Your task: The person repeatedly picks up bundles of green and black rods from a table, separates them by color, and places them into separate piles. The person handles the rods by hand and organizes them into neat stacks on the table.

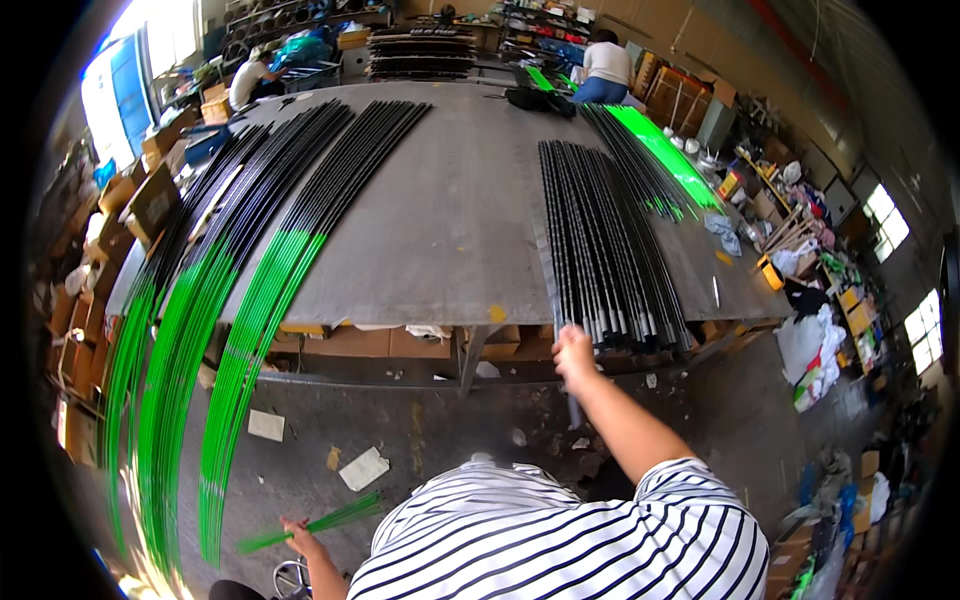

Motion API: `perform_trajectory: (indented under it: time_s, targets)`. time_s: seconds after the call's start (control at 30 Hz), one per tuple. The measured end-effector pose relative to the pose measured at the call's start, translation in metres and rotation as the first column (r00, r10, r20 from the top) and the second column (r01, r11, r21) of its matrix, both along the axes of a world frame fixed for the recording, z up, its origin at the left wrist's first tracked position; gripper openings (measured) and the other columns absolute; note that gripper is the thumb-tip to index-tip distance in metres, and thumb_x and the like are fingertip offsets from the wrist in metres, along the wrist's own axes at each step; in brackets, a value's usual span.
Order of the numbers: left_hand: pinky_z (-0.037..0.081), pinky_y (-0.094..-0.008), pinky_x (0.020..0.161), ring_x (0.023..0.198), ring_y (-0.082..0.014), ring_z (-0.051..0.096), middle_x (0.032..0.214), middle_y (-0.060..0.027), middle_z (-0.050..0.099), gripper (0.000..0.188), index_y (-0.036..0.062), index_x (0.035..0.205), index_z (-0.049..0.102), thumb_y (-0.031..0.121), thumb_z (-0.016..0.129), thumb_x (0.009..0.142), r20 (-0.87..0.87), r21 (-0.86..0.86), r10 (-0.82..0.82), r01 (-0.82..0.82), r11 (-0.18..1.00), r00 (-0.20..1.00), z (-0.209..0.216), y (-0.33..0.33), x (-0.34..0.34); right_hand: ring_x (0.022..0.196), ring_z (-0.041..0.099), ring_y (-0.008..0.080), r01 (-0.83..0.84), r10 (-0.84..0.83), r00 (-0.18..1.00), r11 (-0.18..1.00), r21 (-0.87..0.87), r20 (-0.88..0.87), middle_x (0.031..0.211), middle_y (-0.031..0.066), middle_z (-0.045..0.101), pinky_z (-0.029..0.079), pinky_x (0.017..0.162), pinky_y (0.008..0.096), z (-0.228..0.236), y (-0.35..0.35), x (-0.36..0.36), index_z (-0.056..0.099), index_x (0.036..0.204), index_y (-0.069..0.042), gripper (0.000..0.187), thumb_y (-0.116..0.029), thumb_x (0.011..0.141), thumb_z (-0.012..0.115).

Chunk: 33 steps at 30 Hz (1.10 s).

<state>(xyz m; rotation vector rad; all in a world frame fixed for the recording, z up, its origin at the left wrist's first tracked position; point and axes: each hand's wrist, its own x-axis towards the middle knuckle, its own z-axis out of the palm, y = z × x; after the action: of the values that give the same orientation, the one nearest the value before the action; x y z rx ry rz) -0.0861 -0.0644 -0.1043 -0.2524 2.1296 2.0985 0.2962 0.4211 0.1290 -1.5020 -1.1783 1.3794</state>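
Low at the left, beside my body, my left hand (298, 532) is closed around a bundle of thin green rods (345, 514), which looks slightly blurred. My right hand (573, 355) reaches to the table's near edge and is closed on a long dark rod (574, 410). That rod's lower end sticks out below my fist, past the edge. It lies along the left side of a row of black rods (605, 240) with greyish near ends. On the left of the table, several bundles of black rods with green ends (265, 290) overhang the near edge.
The grey metal table (450, 200) spans the middle. A bright green strip (660, 150) and more dark rods lie at its far right. Boxes crowd the left side. Two people (605, 70) work at the far end. Cardboard pieces (364, 469) lie on the floor.
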Motion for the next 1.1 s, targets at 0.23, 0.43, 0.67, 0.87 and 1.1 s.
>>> perform_trajectory:
  time_s: [0.23,0.43,0.67,0.87,1.1]
  targets:
    - [0.041,-0.0303,0.065,0.060,-0.0150,0.046,0.062,-0.0050,0.049,0.046,0.0013,0.070,0.050,0.041,0.045,0.093,-0.009,-0.133,0.364,-0.362,0.923,0.931,0.092,0.038,0.040,0.098,0.057,0.0353,-0.031,-0.231,0.497,0.958,0.284,0.836,0.100,0.0224,0.060,0.045,0.085,0.0411,-0.018,0.212,0.162,0.043,0.131,-0.007,0.047,-0.006,0.084,0.044]
    - [0.042,-0.0288,0.063,0.061,-0.0138,0.045,0.065,-0.0028,0.047,0.030,0.0017,0.090,0.046,0.032,0.049,0.091,-0.083,0.102,0.483,-0.475,0.874,0.871,0.133,0.036,0.089,0.104,0.053,0.0301,-0.303,-0.005,0.076,0.953,0.028,0.997,0.107,0.0154,0.057,0.045,0.089,0.0388,0.004,0.251,0.137,0.065,0.093,-0.005,0.023,-0.015,0.087,0.046]
    - [0.042,-0.0341,0.062,0.057,-0.0157,0.045,0.062,-0.0015,0.046,0.010,0.0041,0.083,0.053,0.010,0.046,0.086,-0.677,-0.735,-0.477,-0.483,0.475,0.561,0.218,-0.003,0.160,0.091,0.055,0.0312,-0.657,0.044,0.718,0.371,0.656,0.694,0.096,0.0139,0.058,0.044,0.081,0.0393,0.039,0.179,0.029,0.062,0.096,0.000,0.020,-0.006,0.077,0.062]
    - [0.033,-0.0308,0.045,0.044,-0.0139,0.038,0.047,-0.0016,0.039,0.042,0.0114,0.057,0.042,0.030,0.043,0.095,-0.457,0.303,0.355,-0.233,0.924,0.815,0.317,0.079,0.245,0.103,0.052,0.0346,-0.825,0.838,0.028,-0.288,0.486,0.545,0.113,0.0180,0.055,0.041,0.090,0.0400,0.011,-0.031,-0.089,0.052,0.115,0.001,0.053,-0.016,0.070,0.073]
    - [0.017,-0.0270,0.040,0.037,-0.0121,0.016,0.043,0.0036,0.016,0.055,0.0160,0.049,0.022,0.040,0.043,0.093,-0.241,0.793,0.579,-0.186,0.581,0.779,0.383,-0.023,0.400,0.092,0.058,0.0362,-0.486,0.574,-0.468,-0.802,0.346,0.672,0.098,0.0195,0.061,0.047,0.078,0.0415,-0.022,-0.183,-0.087,0.055,0.109,-0.003,0.052,-0.016,0.063,0.076]
